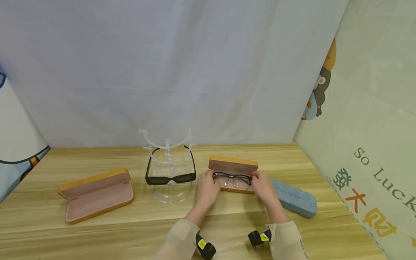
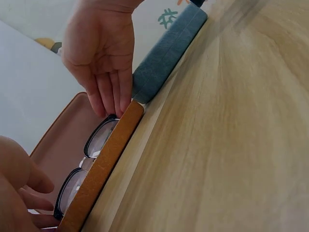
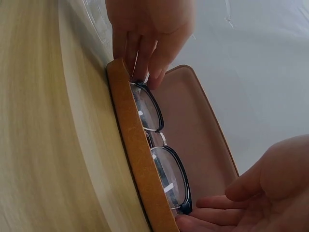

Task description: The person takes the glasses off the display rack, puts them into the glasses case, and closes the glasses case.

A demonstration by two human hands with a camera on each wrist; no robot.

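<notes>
Head view shows dark-rimmed glasses (image 1: 231, 176) in the orange case (image 1: 234, 167), long axis running sideways between left hand (image 1: 207, 190) and right hand (image 1: 264, 188), about equally near, fingers of both loosely extended at the frame's ends.

The eyeglasses (image 1: 242, 176) had dark upper rims, a metal bridge and clear lenses; they stood brow-up within the orange case (image 1: 233, 166), lenses partly behind its front wall. The case lay open, pink lining showing, lid raised behind the glasses.
</notes>
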